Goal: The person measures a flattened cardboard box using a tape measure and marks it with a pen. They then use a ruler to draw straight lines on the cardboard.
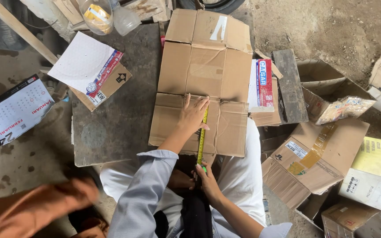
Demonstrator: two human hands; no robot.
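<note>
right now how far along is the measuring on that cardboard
Done: the flattened cardboard box lies spread on the dark table, and a yellow tape measure is stretched across its near flap. In hand: the left hand pins the tape's far end to the cardboard while the right hand holds the near end at the table's edge. Left: no mark or cut shows along the tape.

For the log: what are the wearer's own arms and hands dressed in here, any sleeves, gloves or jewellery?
Both hands are bare, with no gloves; no rings or watch can be made out. The left hand comes out of a long, loose, pale grey-blue sleeve pushed up to about mid-forearm. On the right hand side, the forearm is uncovered, and only a cuff of the same pale fabric shows at the bottom edge.
</note>
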